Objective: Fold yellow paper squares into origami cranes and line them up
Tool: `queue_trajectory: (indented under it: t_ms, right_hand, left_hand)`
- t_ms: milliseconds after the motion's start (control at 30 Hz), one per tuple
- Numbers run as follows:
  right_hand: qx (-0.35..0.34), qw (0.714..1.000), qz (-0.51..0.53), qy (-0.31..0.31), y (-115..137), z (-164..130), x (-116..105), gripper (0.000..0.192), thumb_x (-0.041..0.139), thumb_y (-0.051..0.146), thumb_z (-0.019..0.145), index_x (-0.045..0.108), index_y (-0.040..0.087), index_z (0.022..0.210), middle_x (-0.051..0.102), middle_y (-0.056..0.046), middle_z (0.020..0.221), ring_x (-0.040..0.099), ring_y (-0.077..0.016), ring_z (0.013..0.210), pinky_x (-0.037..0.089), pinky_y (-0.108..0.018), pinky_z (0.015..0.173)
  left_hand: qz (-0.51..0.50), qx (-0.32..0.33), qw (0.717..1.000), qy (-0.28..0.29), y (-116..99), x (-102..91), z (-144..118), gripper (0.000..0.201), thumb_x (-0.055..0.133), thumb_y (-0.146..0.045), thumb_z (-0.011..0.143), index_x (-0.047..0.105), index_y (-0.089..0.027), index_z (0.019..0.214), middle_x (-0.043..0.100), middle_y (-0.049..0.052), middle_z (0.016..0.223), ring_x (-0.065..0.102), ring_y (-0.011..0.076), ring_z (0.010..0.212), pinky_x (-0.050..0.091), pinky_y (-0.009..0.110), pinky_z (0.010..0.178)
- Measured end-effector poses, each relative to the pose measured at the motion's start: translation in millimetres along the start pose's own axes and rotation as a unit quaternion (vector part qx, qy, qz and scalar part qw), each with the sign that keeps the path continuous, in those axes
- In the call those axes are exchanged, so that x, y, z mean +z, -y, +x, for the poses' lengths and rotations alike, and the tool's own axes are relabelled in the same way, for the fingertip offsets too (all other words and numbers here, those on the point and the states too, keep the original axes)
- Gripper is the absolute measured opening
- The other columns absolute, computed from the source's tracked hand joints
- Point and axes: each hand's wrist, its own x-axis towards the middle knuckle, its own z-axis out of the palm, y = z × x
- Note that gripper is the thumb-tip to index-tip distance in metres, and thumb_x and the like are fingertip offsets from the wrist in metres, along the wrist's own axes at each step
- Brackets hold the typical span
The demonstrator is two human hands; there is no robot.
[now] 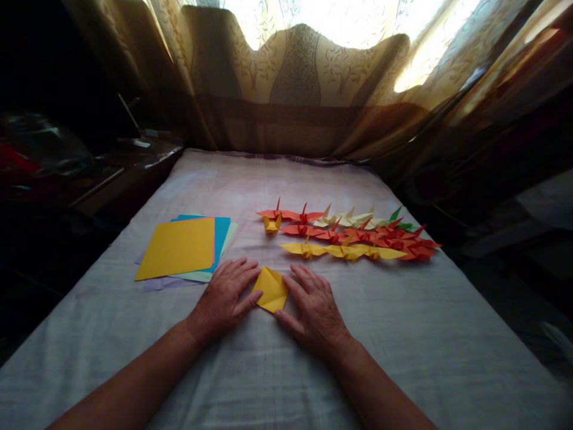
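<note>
A small folded piece of yellow origami paper [272, 289] lies on the cloth between my two hands, its creases showing on top. My left hand [229, 294] rests flat at its left side, the thumb touching the paper's edge. On the other side my right hand [313, 306] lies with fingers stretched out, thumb and index finger against the right edge. Just beyond the paper sit rows of folded paper cranes, among them yellow cranes [344, 251] and red-orange cranes [358, 236].
To the left lies a stack of square paper sheets [179, 248], yellow on top. Cream cranes [344, 218] and a green crane [398, 220] stand at the back right. A pale cloth [286, 382] covers the surface. Patterned curtains [295, 77] hang behind it.
</note>
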Motion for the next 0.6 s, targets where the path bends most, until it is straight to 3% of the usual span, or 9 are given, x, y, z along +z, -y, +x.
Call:
queue_trajectory:
  t_ms: [200,367,500,600]
  right_hand:
    - [-0.011,1.000,-0.004,0.005,-1,0,0,0.059,0.066,0.051,0.083,0.059,0.017,0.130,0.051,-0.020,0.144,0.043,-0.0352,0.134,0.036,-0.052,0.106]
    - [-0.006,1.000,-0.004,0.021,1,1,-1,0.066,0.070,0.056,0.078,0.060,0.016,0.130,0.051,-0.021,0.143,0.043,-0.0374,0.133,0.037,-0.054,0.106]
    - [-0.007,1.000,0.004,0.014,0,1,-2,0.056,0.067,0.050,0.083,0.061,0.018,0.129,0.053,-0.019,0.142,0.045,-0.0355,0.133,0.038,-0.053,0.106]
    - [-0.015,1.000,0.017,0.004,-2,0,-3,0.043,0.062,0.043,0.088,0.064,0.020,0.124,0.055,-0.017,0.140,0.047,-0.0328,0.132,0.039,-0.051,0.106]
  left_hand:
    - [-0.040,0.008,0.999,-0.009,1,-3.2,1,0.032,0.044,-0.034,0.098,0.070,-0.024,0.115,0.069,0.007,0.127,0.057,0.0277,0.125,0.038,0.054,0.111]
    - [-0.051,0.061,0.997,0.013,-1,-7.2,1,0.033,0.045,-0.028,0.097,0.070,-0.027,0.118,0.065,0.006,0.134,0.053,0.0275,0.131,0.035,0.055,0.113]
    - [-0.028,0.066,0.997,-0.006,-5,-10.5,2,0.027,0.051,-0.028,0.093,0.074,-0.027,0.109,0.047,0.006,0.152,0.038,0.0310,0.142,0.033,0.053,0.115]
    - [-0.028,0.068,0.997,0.011,-6,-11.0,2,0.025,0.052,-0.028,0.093,0.073,-0.027,0.108,0.051,0.006,0.148,0.039,0.0305,0.141,0.031,0.055,0.116]
